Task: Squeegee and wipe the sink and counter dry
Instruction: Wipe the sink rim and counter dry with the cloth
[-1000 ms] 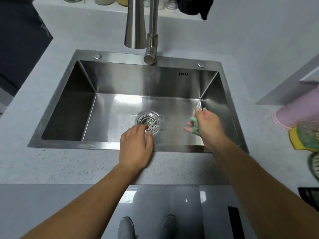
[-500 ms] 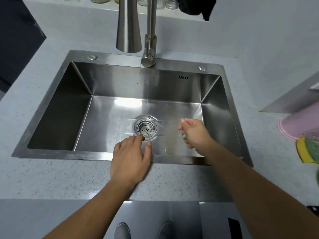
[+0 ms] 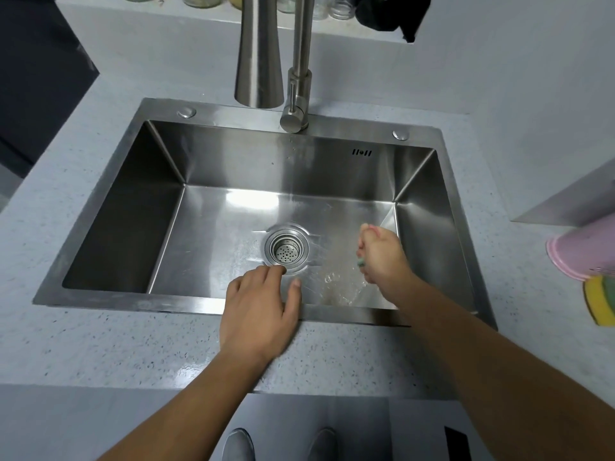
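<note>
A stainless steel sink (image 3: 139,207) is set into a speckled grey counter (image 3: 100,344). My right hand (image 3: 382,254) is a tight fist over the right part of the basin, shut on a small green cloth (image 3: 360,262) that barely shows below the fingers. Water falls from the fist and spreads on the sink floor under it. My left hand (image 3: 263,311) rests flat on the sink's front rim, fingers apart, fingertips over the basin near the round drain strainer (image 3: 287,250).
A steel faucet (image 3: 296,78) and a cone-shaped spout (image 3: 259,54) stand behind the basin. A pink cup (image 3: 585,251) and a yellow-green sponge (image 3: 602,301) lie at the right edge. Jars line the back ledge. A wet patch shines on the counter by my left wrist.
My right hand has closed into a tighter fist around the cloth, which showed more a second ago, and water now runs out of it. My left hand stayed on the rim.
</note>
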The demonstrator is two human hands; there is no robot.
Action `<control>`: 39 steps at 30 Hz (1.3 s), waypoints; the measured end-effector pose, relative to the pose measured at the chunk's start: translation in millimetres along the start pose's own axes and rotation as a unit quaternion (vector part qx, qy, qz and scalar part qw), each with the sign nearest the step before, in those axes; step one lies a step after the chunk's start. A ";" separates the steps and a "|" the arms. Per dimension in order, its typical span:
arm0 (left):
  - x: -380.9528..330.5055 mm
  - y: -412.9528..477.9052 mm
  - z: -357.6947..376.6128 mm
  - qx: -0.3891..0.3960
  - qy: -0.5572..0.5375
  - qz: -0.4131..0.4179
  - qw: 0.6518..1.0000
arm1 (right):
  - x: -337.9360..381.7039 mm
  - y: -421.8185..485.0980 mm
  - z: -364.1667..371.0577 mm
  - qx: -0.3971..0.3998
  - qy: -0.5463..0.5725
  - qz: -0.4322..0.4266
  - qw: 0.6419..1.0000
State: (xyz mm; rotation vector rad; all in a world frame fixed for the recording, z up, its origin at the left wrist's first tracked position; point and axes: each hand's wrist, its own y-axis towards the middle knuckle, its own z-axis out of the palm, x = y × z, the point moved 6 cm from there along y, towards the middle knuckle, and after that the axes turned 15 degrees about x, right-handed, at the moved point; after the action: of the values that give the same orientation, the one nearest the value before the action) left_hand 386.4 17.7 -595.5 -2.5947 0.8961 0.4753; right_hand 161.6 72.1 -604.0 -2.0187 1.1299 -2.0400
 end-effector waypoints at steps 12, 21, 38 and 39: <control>-80.6 -4.6 -64.1 0.187 -0.484 0.065 0.853 | 52.5 -95.9 10.9 0.131 0.345 -0.002 0.929; -165.5 -11.8 -63.1 0.331 -0.608 0.047 0.720 | 59.2 -180.0 -56.1 0.076 0.126 -0.045 0.988; -283.9 18.1 17.1 0.427 -0.660 -0.095 0.611 | 11.3 -160.4 -198.8 0.007 0.176 -0.039 0.984; -284.9 21.7 22.4 0.410 -0.638 -0.099 0.644 | 6.7 -158.6 -206.2 -0.017 0.184 -0.035 0.982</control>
State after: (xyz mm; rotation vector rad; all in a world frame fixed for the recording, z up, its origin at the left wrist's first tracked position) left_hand 156.4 159.8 -500.3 -0.9808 0.1529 1.2113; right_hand 48.0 276.6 -490.0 -1.7618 1.1652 -2.5219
